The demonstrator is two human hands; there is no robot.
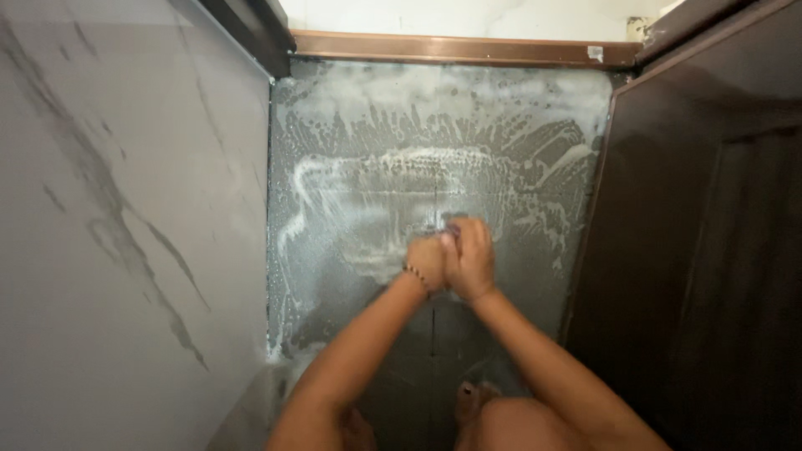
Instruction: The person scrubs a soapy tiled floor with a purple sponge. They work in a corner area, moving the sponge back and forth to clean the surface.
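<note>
Soapy floor (pixel 368 167) — under both hands (pixel 455 259).

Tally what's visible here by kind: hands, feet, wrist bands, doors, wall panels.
Hands: 2, left hand and right hand, pressed together on the soapy floor
Feet: 2
Bead bracelet: 1
Dark door: 1
Marble wall panel: 1
Total: 7

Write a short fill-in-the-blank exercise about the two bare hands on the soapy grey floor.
1. The left hand and right hand are pressed ____ on the grey tiled floor.
2. The floor is covered with white ____.
3. The beaded bracelet sits on the ____ wrist.
4. The dark brown wooden door stands on the ____ side.

Missing words: together; foam; left; right
</note>
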